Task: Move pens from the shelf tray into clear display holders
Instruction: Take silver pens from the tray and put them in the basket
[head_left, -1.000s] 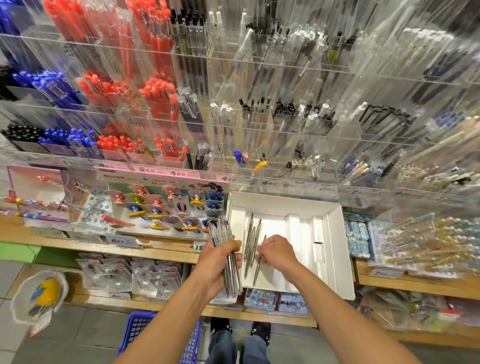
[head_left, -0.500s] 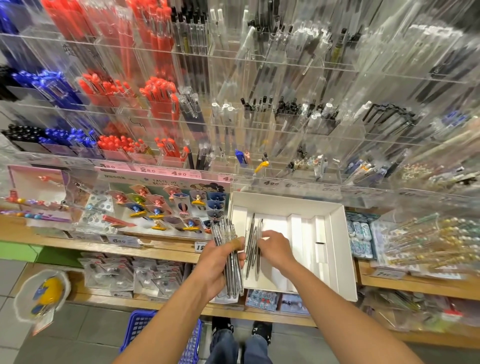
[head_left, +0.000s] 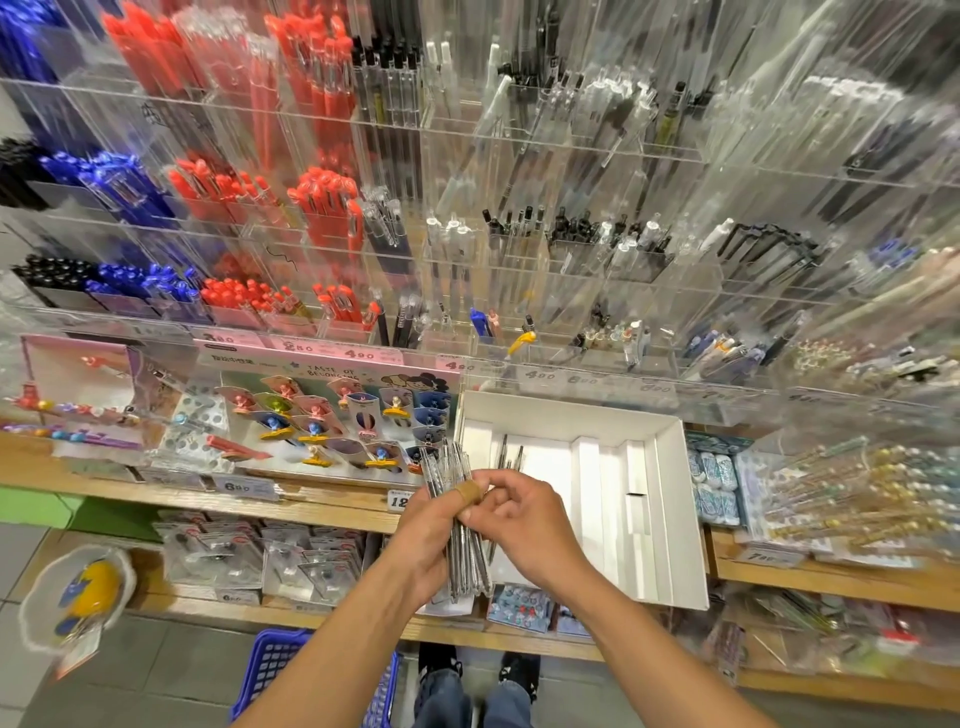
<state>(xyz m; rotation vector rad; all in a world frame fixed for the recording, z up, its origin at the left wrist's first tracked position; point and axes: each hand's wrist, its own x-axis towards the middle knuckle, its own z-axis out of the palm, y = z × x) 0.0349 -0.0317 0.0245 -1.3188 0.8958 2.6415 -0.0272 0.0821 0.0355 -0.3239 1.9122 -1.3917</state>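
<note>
1. Gripping a bundle of clear pens (head_left: 457, 525) upright, the left hand (head_left: 423, 530) has its fingers curled round the bundle's middle, with a tan bandage on the thumb.
2. The right hand (head_left: 519, 519) meets the bundle from the right, fingers curled and fingertips touching the pens beside the left thumb.
3. Both hands hover over the near left corner of a white shelf tray (head_left: 670, 499), which sits on a wooden shelf (head_left: 311, 501).
4. A few dark pens (head_left: 506, 452) lie in the tray's left compartment, just beyond the hands.
5. Clear display holders (head_left: 519, 249) fill the far wall in tiers, with blue and red pens at left, black and clear pens toward the right.
6. A blue basket (head_left: 275, 670) stands on the floor, near and left.
</note>
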